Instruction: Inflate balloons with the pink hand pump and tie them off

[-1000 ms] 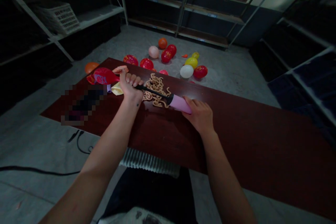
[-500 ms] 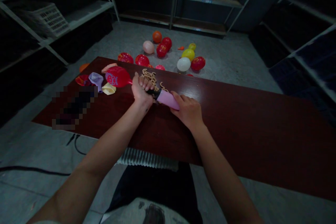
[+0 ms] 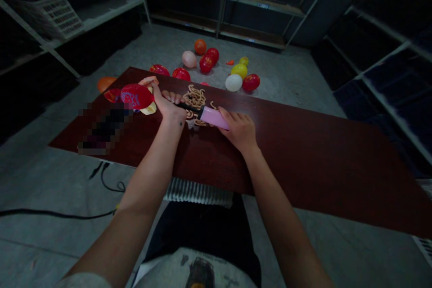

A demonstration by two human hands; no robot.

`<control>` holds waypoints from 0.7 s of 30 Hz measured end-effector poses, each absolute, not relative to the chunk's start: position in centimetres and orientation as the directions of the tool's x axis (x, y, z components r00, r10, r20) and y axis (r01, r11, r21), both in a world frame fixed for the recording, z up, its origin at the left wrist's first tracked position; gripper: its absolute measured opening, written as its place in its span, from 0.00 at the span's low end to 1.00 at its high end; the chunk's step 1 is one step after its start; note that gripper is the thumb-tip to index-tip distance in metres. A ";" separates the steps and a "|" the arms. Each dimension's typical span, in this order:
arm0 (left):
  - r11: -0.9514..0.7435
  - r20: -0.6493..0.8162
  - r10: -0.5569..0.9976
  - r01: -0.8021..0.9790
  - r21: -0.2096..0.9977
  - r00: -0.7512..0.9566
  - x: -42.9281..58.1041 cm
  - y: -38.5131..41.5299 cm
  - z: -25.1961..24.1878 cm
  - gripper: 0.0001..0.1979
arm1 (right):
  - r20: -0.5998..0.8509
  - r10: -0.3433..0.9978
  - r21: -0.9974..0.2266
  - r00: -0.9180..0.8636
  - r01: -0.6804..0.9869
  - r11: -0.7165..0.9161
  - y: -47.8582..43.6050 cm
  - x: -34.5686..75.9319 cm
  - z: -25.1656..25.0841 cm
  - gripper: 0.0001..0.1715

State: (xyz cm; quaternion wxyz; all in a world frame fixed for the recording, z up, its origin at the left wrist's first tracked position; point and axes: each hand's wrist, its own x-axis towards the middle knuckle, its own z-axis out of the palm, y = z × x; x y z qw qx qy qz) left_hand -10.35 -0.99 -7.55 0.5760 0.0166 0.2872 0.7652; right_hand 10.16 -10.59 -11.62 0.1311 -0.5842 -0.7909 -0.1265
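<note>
A pink and black hand balloon pump (image 3: pixel 214 117) is held across the table between both hands. My right hand (image 3: pixel 240 131) wraps round its pink body. My left hand (image 3: pixel 170 105) closes on the black end, where the neck of a partly filled red balloon (image 3: pixel 137 97) with printed figures also meets the hand. The nozzle is hidden by the fingers. Behind the pump lies a heap of beige curled pieces (image 3: pixel 195 95). Limp balloons lie left of my left hand, among them a pale yellow balloon (image 3: pixel 149 108) and a peach balloon (image 3: pixel 147 81).
A dark red table (image 3: pixel 303 153) stretches out to the right. Several filled balloons, including a white balloon (image 3: pixel 234 83) and an orange balloon (image 3: pixel 200 47), rest on the floor beyond it. Metal shelves (image 3: pixel 189 22) stand around. A black cable (image 3: pixel 60 213) runs along the floor at left.
My left hand has moved left with the red balloon, and more of the pump's black shaft shows between the hands. The view has shifted slightly.
</note>
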 end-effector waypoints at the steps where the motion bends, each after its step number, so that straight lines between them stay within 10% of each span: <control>1: -0.170 -0.307 0.890 -0.870 0.463 -0.338 -10.7 -1.0 -7.4 0.33 | 0.356 0.890 0.061 -0.285 0.957 0.282 -10.7 10.4 -11.5 0.34; 21: -0.197 -0.109 0.951 -0.838 0.508 -0.289 -11.2 -2.3 -5.3 0.30 | 0.385 0.912 -0.020 -0.140 0.987 0.160 -12.1 14.9 -11.0 0.32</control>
